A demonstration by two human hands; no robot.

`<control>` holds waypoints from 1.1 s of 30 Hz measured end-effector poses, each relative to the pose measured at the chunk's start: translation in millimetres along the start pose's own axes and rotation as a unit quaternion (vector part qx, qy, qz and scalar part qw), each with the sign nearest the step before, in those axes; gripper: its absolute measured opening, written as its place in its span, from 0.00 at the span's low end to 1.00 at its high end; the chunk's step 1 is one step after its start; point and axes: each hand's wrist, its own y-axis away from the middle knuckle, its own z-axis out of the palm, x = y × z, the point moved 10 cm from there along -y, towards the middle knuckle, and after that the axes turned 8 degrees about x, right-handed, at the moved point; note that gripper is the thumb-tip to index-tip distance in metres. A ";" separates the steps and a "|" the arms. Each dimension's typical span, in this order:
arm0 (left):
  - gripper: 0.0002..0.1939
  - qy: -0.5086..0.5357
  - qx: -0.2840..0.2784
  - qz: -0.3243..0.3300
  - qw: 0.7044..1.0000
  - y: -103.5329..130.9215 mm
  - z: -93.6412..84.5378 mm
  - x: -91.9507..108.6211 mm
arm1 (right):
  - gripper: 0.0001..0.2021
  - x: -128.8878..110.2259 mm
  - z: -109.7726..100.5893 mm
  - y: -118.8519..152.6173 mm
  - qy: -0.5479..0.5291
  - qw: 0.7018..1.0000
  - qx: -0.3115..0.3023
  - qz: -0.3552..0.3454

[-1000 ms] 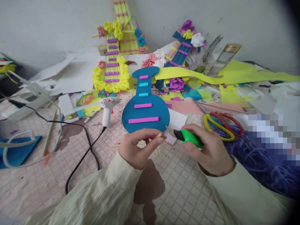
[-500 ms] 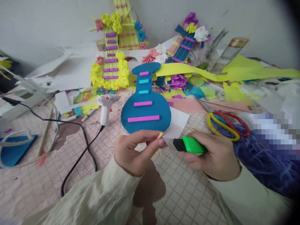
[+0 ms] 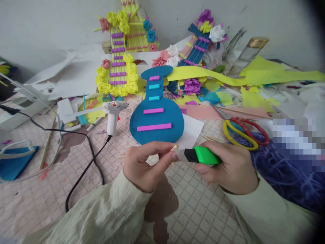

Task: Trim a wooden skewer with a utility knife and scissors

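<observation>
My left hand (image 3: 146, 164) pinches a thin wooden stick (image 3: 175, 147) between thumb and fingers, its pale tip poking out past them. In my right hand (image 3: 228, 166) is a green and black utility knife (image 3: 207, 156). A grey, blurred blade reaches from its black end to the stick's tip; whether they touch I cannot tell. Just beyond my hands, a blue guitar-shaped cutout (image 3: 157, 118) carries pink and light-blue crossbars. White paper (image 3: 194, 130) lies partly under it.
A white glue gun (image 3: 111, 118) with a black cord stands left of the cutout. Scissors (image 3: 240, 135) with yellow and red handles lie at right by purple yarn (image 3: 276, 176). Decorated paper instruments (image 3: 118, 64), paper scraps and a gold-capped bottle (image 3: 254, 51) line the wall.
The knife in my right hand has moved slightly left, nearer the stick. My left hand keeps its pinch on the stick. The whole view has shifted a little.
</observation>
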 end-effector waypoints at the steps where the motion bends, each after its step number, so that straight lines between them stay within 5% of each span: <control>1: 0.03 0.000 -0.001 0.002 1.000 0.0 0.2 0.3 | 0.21 0.0 0.3 0.1 0.000 1.000 -0.001 0.000; 13: 0.03 -0.024 0.004 0.042 0.999 0.5 -0.5 7.4 | 0.22 0.9 0.8 0.9 -0.007 1.000 -0.004 0.005; 20: 0.04 -0.054 0.003 0.166 0.985 2.7 0.0 25.3 | 0.22 6.2 4.9 4.2 -0.012 1.000 -0.013 0.021; 24: 0.01 -0.059 -0.013 0.114 0.992 4.0 5.0 15.8 | 0.21 6.7 4.0 3.6 -0.019 0.999 0.002 0.030; 28: 0.04 -0.011 -0.007 0.032 0.999 1.1 3.8 0.7 | 0.21 20.4 2.6 2.9 -0.055 0.994 0.009 0.098; 33: 0.08 -0.071 -0.048 0.116 0.989 -1.0 13.5 11.5 | 0.14 43.3 7.7 7.3 -0.178 0.954 -0.003 0.242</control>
